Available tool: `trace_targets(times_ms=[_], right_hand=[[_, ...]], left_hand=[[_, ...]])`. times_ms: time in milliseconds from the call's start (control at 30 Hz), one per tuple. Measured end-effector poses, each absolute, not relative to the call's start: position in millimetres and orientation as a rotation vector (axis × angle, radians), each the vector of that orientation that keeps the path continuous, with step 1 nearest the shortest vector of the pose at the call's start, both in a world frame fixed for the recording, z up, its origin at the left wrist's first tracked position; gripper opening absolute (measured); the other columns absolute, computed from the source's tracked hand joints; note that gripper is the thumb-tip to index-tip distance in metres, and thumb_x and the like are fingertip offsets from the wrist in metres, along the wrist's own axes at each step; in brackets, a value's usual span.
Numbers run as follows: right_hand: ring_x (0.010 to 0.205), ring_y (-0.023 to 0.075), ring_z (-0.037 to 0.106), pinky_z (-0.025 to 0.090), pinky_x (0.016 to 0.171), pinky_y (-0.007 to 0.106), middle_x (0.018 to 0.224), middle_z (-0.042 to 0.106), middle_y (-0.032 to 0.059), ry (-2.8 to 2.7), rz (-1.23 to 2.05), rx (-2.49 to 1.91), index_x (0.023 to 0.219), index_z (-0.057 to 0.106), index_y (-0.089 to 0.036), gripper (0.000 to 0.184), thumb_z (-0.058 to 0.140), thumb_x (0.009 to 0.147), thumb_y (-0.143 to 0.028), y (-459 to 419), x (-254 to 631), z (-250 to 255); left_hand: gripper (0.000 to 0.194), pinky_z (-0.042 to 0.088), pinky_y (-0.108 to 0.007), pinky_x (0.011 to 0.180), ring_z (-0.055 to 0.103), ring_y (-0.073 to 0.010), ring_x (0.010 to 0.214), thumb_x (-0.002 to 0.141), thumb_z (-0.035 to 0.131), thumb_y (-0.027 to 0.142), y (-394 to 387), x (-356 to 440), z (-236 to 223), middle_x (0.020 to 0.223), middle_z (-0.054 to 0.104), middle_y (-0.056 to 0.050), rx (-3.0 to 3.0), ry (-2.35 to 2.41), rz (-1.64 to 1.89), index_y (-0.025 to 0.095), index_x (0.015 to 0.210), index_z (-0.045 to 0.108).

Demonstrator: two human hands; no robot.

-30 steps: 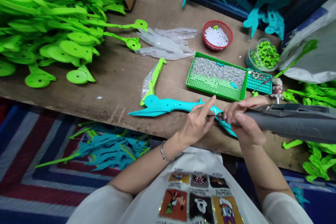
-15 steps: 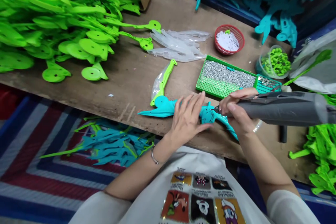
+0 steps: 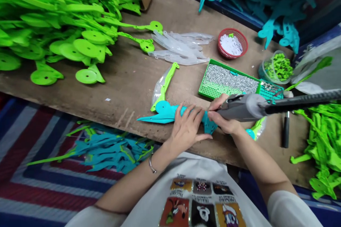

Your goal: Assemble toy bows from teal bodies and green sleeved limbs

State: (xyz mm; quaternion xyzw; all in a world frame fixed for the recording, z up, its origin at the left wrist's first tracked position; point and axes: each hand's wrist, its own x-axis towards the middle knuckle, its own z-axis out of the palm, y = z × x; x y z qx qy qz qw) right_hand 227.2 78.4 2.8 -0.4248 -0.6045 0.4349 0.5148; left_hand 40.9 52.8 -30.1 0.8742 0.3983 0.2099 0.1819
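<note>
My left hand [image 3: 185, 126] lies over a turquoise plastic bow-shaped part [image 3: 166, 111], fingers stretched across it and thumb apart, pressing it against the table. My right hand [image 3: 223, 117] is wrapped round a grey electric screwdriver [image 3: 241, 108], its black cord running off to the right. The screwdriver's front end points at the middle of the turquoise part; its tip is hidden by my fingers. A lime-green limb with a clear plastic piece [image 3: 165, 87] joins the part's left end. Another green limb [image 3: 258, 127] shows at the right, beyond my wrist.
A green tray of screws [image 3: 204, 90] sits just beyond my hands. Behind it stand a red basket [image 3: 233, 56] and a clear tub of green pieces [image 3: 278, 67]. Clear plastic pieces [image 3: 181, 48] lie near a large lime-green heap [image 3: 80, 48]. A black-handled tool [image 3: 286, 131] rests at right.
My right hand and the screwdriver have moved left along the turquoise part, and the screwdriver's rear has swung toward me in view. My left hand stays on the part, shifted slightly left.
</note>
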Motion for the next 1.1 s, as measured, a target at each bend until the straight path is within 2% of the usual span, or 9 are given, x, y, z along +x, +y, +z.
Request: trace_targets(times_ms=[100, 200, 300, 467, 633, 933, 1100], right_hand=[[0.055, 0.0133, 0.056, 0.054, 0.06, 0.032, 0.065, 0.062, -0.0052, -1.625, 1.119, -0.902, 0.088, 0.062, -0.025, 0.012, 0.072, 0.085, -0.029, 82.4, 228.5, 5.6], [0.055, 0.014, 0.058, 0.053, 0.058, 0.032, 0.065, 0.063, -0.0041, -1.507, 1.114, -0.93, 0.095, 0.063, -0.025, 0.016, 0.072, 0.086, -0.034, 78.9, 235.6, 13.3], [0.051, 0.0141, 0.057, 0.053, 0.056, 0.032, 0.061, 0.059, -0.0064, -1.221, 0.929, -0.894, 0.103, 0.063, -0.028, 0.019, 0.072, 0.086, -0.033, 79.7, 252.2, 22.6], [0.047, 0.0136, 0.055, 0.049, 0.052, 0.031, 0.058, 0.057, -0.007, -1.058, 0.663, -0.954, 0.099, 0.064, -0.024, 0.019, 0.073, 0.083, -0.026, 95.3, 288.5, 18.5], [0.051, 0.0141, 0.058, 0.05, 0.056, 0.031, 0.059, 0.059, -0.0071, -1.065, 0.69, -1.131, 0.101, 0.061, -0.024, 0.022, 0.074, 0.084, -0.028, 97.7, 298.9, 1.0], [0.047, 0.0132, 0.055, 0.047, 0.051, 0.03, 0.057, 0.057, -0.008, -1.057, 0.699, -1.101, 0.096, 0.06, -0.025, 0.022, 0.076, 0.082, -0.032, 101.3, 298.4, -11.4], [0.046, 0.0133, 0.056, 0.047, 0.05, 0.03, 0.056, 0.057, -0.0078, -1.105, 0.742, -1.056, 0.095, 0.06, -0.023, 0.022, 0.076, 0.082, -0.03, 103.1, 298.9, -11.5]], left_hand=[[0.09, 0.02, -0.067, 0.121, 0.054, -0.0413, 0.135, 0.077, 0.076, 0.07, 52.8, 41.1, -31.9, 0.138, 0.065, -0.021, 2.477, 1.13, 0.627, 0.011, 0.142, 0.055], [0.088, 0.021, -0.066, 0.122, 0.054, -0.0405, 0.135, 0.081, 0.073, 0.069, 51.5, 39.5, -31.4, 0.14, 0.064, -0.02, 2.486, 1.126, 0.617, 0.011, 0.144, 0.053], [0.095, 0.018, -0.068, 0.123, 0.05, -0.0423, 0.139, 0.081, 0.07, 0.071, 50.0, 37.6, -31.5, 0.146, 0.059, -0.022, 2.516, 1.094, 0.606, 0.01, 0.15, 0.048], [0.096, 0.016, -0.068, 0.123, 0.051, -0.0427, 0.138, 0.081, 0.071, 0.071, 48.2, 48.6, -36.6, 0.145, 0.059, -0.024, 2.583, 1.076, 0.607, 0.011, 0.152, 0.046], [0.099, 0.016, -0.065, 0.125, 0.048, -0.0407, 0.14, 0.083, 0.065, 0.075, 42.2, 69.2, -38.5, 0.147, 0.058, -0.023, 2.613, 1.088, 0.545, 0.007, 0.151, 0.046], [0.091, 0.017, -0.062, 0.124, 0.048, -0.0392, 0.141, 0.088, 0.058, 0.074, 40.7, 72.0, -38.7, 0.148, 0.057, -0.022, 2.591, 1.098, 0.551, 0.007, 0.149, 0.049], [0.096, 0.019, -0.062, 0.124, 0.046, -0.04, 0.142, 0.087, 0.06, 0.075, 40.1, 71.8, -38.9, 0.15, 0.055, -0.023, 2.579, 1.076, 0.55, 0.006, 0.151, 0.046]])
